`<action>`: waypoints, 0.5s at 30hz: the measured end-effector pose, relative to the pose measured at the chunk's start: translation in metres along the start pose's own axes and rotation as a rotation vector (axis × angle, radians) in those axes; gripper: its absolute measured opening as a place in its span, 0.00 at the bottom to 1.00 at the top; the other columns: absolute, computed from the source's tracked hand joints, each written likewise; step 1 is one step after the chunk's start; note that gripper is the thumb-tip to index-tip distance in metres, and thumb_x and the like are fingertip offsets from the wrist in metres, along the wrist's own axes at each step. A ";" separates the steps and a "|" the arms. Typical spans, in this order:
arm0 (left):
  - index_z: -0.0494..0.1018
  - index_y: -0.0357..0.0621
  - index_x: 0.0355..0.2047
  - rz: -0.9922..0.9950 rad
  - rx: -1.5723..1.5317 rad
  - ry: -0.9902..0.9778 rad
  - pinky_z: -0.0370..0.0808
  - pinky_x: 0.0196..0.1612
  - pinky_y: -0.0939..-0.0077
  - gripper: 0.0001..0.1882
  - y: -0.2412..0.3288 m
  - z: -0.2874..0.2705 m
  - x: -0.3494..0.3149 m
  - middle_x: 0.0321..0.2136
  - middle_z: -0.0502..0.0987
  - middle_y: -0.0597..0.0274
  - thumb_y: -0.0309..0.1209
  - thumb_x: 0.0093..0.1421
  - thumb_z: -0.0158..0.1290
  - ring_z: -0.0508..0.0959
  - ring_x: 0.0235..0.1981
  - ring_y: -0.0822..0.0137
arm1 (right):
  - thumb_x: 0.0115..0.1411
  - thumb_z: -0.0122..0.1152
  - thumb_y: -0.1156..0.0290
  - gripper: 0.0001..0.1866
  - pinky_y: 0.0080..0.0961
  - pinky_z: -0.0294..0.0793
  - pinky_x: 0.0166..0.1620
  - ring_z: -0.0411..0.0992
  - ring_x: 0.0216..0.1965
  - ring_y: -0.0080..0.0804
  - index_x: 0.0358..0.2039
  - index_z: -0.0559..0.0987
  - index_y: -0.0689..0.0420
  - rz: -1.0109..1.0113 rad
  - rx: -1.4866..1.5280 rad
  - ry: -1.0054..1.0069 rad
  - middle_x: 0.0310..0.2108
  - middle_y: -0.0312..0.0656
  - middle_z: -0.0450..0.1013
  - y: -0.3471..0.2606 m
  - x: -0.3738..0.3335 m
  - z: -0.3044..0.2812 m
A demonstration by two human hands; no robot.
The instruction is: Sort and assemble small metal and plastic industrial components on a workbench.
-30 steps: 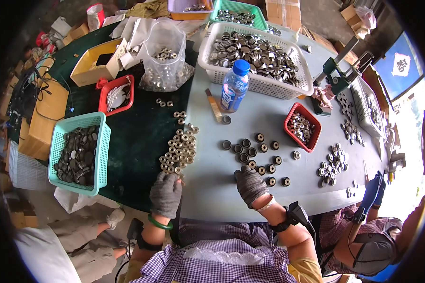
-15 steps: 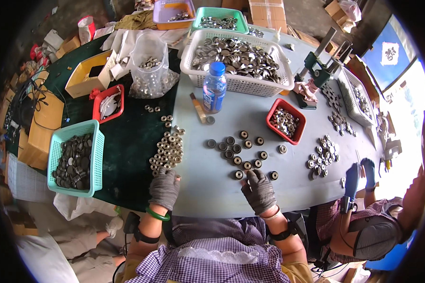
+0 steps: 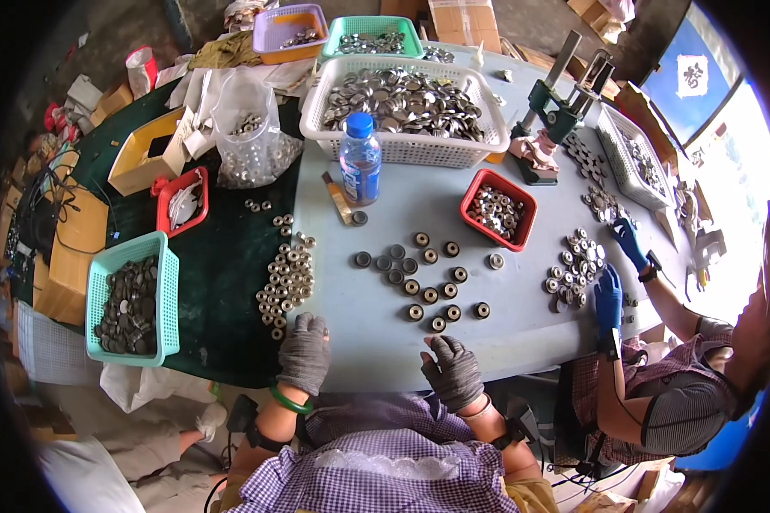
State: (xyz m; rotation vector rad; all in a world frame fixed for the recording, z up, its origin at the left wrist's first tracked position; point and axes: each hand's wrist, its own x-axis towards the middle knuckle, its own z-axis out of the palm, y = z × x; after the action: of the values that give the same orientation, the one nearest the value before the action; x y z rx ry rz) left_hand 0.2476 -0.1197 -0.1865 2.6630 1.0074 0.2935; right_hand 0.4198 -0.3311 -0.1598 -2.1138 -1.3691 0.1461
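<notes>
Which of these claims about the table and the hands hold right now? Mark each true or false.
1. The blue-capped bottle stands nearer the person than the large white basket. True.
2. The red tray of metal parts is left of the bottle. False: that red tray is to its right.
3. The left hand and right hand wear grey gloves. True.
4. The green bangle is on the right wrist. False: the bangle is on the left.
5. The co-worker's gloves are grey. False: the gloves are blue.

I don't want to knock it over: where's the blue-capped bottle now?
In the head view, the bottle stands upper-middle, slightly left of centre, on the grey tabletop, the large white basket just behind it and a flat strip at its left.
</notes>
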 end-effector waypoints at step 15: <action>0.71 0.45 0.40 -0.586 -1.512 -0.381 0.70 0.27 0.85 0.15 0.077 -0.013 0.006 0.30 0.74 0.69 0.18 0.51 0.56 0.74 0.29 0.77 | 0.49 0.55 0.82 0.24 0.26 0.69 0.27 0.67 0.21 0.30 0.50 0.70 0.62 0.054 0.423 0.118 0.23 0.41 0.69 -0.022 0.016 -0.004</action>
State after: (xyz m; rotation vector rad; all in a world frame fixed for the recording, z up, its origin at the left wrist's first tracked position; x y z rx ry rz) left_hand 0.2958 -0.1690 -0.1486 0.9717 0.8213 0.2362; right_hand 0.4117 -0.3128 -0.1414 -1.7752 -1.0996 0.3001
